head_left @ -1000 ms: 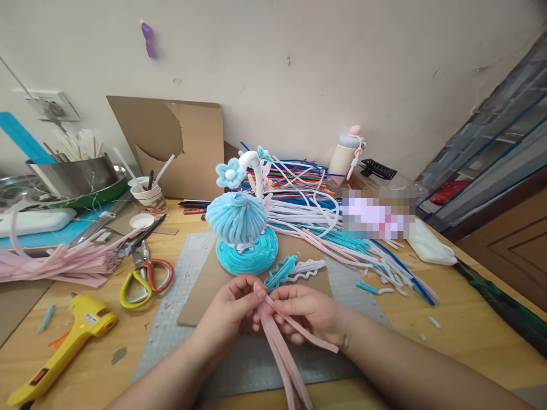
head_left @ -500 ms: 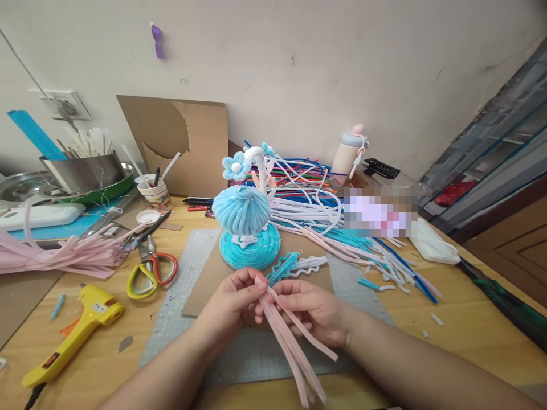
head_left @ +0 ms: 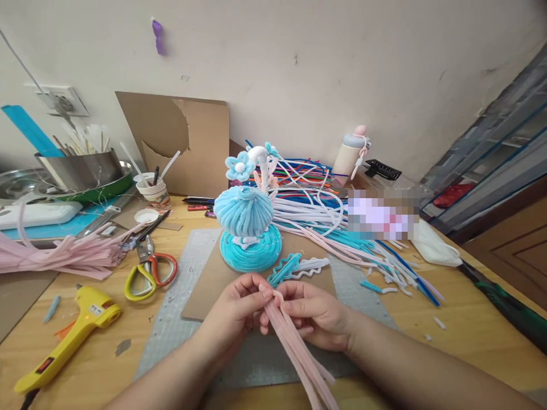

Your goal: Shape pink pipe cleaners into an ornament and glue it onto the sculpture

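Head view: the left hand [head_left: 245, 306] has thumb and forefinger clamped on the top end of the pink strips [head_left: 294, 353], whose loose ends slant across the near edge of the mat [head_left: 160, 327]. Just beside it, the right hand [head_left: 318, 313] has thumb and fingers together on the strips, close below that end. Beyond the hands, the blue model [head_left: 244, 212] stands towards the far edge of the board [head_left: 205, 296]. Glue gun [head_left: 88, 322] and pliers [head_left: 147, 270] lie left of the mat; the bottle [head_left: 348, 156] stands near the desk's [head_left: 436, 364] far edge.
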Motion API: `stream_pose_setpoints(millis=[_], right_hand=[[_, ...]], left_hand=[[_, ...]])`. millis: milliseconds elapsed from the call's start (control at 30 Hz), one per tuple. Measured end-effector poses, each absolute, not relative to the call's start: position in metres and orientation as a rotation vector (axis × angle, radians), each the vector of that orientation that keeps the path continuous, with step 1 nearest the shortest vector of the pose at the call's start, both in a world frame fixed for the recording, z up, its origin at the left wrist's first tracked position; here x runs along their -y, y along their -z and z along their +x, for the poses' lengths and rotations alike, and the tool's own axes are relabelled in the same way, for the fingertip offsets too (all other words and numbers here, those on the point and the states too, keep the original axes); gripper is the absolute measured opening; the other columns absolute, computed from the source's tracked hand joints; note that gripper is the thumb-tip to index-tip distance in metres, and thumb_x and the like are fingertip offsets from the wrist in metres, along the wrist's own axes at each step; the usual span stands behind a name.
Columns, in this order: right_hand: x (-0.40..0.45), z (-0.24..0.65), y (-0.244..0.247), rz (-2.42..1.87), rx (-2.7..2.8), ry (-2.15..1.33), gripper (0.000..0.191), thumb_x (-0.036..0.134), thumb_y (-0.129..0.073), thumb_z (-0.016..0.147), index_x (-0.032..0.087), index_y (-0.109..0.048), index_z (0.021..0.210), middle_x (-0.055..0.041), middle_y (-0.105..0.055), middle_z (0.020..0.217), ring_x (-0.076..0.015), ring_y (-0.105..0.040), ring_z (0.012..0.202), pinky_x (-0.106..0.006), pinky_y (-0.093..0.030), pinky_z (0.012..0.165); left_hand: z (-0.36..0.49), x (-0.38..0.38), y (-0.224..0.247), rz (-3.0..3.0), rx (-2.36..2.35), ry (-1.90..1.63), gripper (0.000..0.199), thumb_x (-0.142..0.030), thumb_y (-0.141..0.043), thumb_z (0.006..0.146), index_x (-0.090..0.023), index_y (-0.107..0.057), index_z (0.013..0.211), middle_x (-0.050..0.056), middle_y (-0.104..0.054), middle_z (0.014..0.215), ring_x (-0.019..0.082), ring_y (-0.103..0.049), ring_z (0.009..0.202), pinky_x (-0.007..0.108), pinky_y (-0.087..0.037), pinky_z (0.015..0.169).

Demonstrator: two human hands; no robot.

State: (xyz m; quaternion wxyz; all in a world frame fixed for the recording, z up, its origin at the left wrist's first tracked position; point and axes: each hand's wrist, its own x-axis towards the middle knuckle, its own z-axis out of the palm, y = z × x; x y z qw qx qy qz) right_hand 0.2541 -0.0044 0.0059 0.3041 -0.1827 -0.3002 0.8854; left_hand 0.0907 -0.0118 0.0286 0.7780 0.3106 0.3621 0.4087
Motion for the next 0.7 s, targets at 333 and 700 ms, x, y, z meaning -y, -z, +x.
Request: stream_pose_setpoints(millis=[333, 700], right_hand=[[0.0081, 0.2499, -0.0062, -0.496, 0.794, -2.287, 0.017, 0.021, -0.066, 0.078, 0.016, -0.05, 0.08, -0.0123, -0.07, 0.078, -0.0068, -0.052, 0.051, -0.014, -0.015, 0.038], [0.0072, 0.2521, -0.0068, -0.691, 0.768, -2.34, 0.017, 0.024, -0.066, 0.076, 0.011, -0.06, 0.084, -0.0086, -0.066, 0.083, -0.0036, -0.041, 0.047, -0.016, -0.017, 0.036]], left_hand=[[0.0926, 0.0129, -0.0287, 0.67, -0.783, -0.892, 0.016, -0.023, -0.068, 0.073, -0.014, -0.055, 0.071, 0.0, -0.061, 0.058, 0.005, -0.048, 0.043, 0.016, -0.041, 0.041], [0.0883, 0.0097, -0.032, 0.664, -0.846, -0.966, 0.015, -0.025, -0.069, 0.073, -0.013, -0.059, 0.075, -0.002, -0.057, 0.057, 0.004, -0.045, 0.044, 0.015, -0.039, 0.045]])
